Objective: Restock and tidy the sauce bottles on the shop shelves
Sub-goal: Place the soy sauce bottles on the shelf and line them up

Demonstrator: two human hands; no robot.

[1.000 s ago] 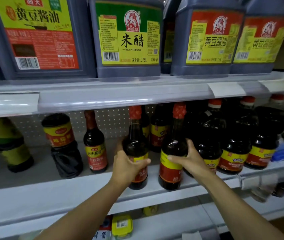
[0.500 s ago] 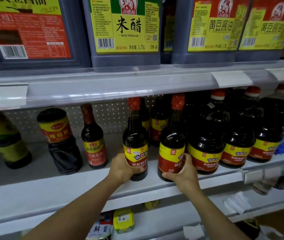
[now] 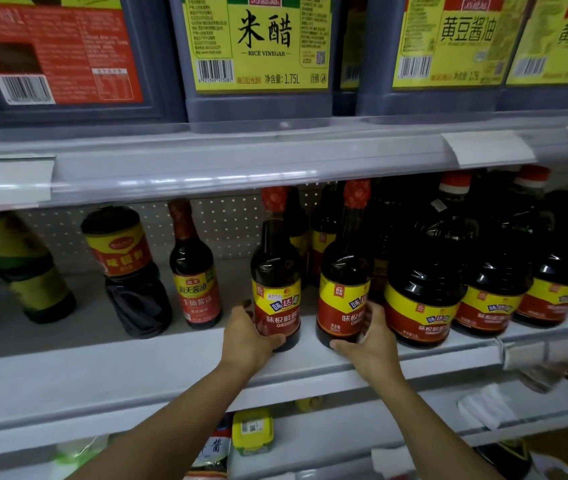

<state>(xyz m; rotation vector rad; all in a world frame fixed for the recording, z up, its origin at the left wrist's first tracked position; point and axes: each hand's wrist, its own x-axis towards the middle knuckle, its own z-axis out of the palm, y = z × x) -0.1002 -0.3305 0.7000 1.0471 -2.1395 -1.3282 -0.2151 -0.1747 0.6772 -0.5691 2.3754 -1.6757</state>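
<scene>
Two tall dark sauce bottles with red caps and red-and-yellow labels stand upright near the front edge of the middle shelf (image 3: 171, 355). My left hand (image 3: 246, 336) wraps the base of the left sauce bottle (image 3: 275, 275). My right hand (image 3: 372, 336) grips the base of the right sauce bottle (image 3: 343, 278) from its right side. Both labels face me. More bottles of the same kind stand behind them, partly hidden.
Three wide dark jugs (image 3: 421, 296) stand close on the right. To the left stand a slim bottle (image 3: 194, 271), a wrapped bottle (image 3: 126, 271) and a green-labelled bottle (image 3: 23, 268). Large canisters (image 3: 258, 53) fill the shelf above. Small packs (image 3: 252, 431) lie on the shelf below.
Both hands slid down from the bottles' shoulders to their bases. The two bottles turned so their labels face front, and my view moved closer.
</scene>
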